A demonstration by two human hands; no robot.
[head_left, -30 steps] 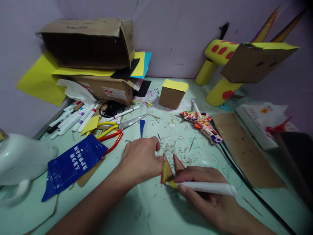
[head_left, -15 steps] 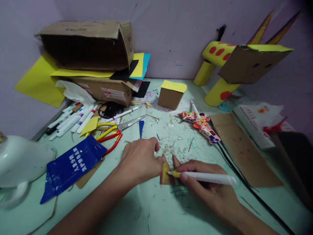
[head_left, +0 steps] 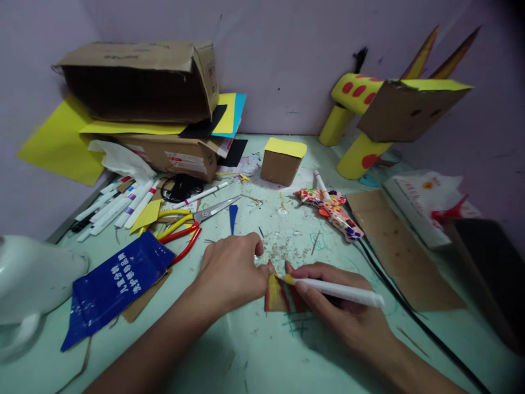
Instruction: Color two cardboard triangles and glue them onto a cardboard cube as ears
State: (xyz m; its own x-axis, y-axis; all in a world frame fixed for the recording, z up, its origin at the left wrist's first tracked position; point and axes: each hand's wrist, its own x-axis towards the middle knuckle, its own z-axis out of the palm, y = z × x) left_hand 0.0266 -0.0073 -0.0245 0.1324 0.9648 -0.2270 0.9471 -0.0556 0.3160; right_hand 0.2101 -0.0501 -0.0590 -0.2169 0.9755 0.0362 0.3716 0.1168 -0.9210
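Head view, lower centre of the frame: the step in hand looks like colouring a small pointed piece (head_left: 275, 298) yellow. It lies on the pale green surface (head_left: 213, 355), narrow end toward the top of the frame, with red along its edges and yellow across much of its face. The right hand (head_left: 353, 309) is closed in a writing grip around a white marker (head_left: 342, 291), whose yellow end points left and seems to meet the piece near its narrow tip. The left hand (head_left: 232, 271) is half curled, its thumb side against the piece's upper left edge, apparently to steady it; whether it pinches or only presses is hidden. A second pointed piece (head_left: 298, 304) lies just to the right, partly under the marker and right hand.

As I judge it, the next move calls for short, light strokes inside the red border, with the left fingers kept clear of the marker's tip and the piece held from sliding. The second piece may need the same colouring; too little of its face shows to tell. At the upper right of the frame, a yellow spotted figure (head_left: 356, 90) bears two similar spikes (head_left: 420, 54), perhaps a pattern to match.
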